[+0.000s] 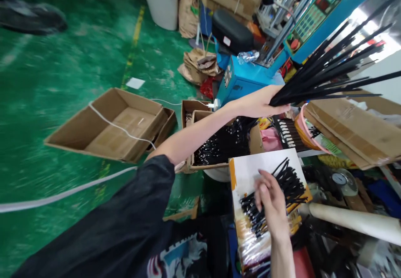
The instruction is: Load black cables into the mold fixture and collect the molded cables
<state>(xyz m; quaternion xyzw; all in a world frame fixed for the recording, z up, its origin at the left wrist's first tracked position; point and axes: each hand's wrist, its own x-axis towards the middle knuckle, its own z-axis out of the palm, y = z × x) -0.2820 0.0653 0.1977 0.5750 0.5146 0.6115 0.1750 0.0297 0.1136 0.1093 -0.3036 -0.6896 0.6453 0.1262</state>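
My left hand [266,100] reaches out to the upper right, its fingers closed around a bundle of long thin black cables [328,67]. The strands fan out past the hand towards the right edge. Nearer to me, my right hand [271,196] hovers over or touches a pile of short black cables [290,184], its fingers slightly curled and apart. No object shows in that hand, though its fingertips are a little blurred. The pile lies on a white and orange box top [247,169]. Below my left forearm, a cardboard box [208,165] holds many more black cables with shiny tips.
An open cardboard box [106,119] stands on the green floor, with a white cord across it. Behind my left hand rises a blue machine [247,79] with a control panel [316,17]. On the right are a pink basket [302,121], a large carton [354,123] and a white pipe [354,219].
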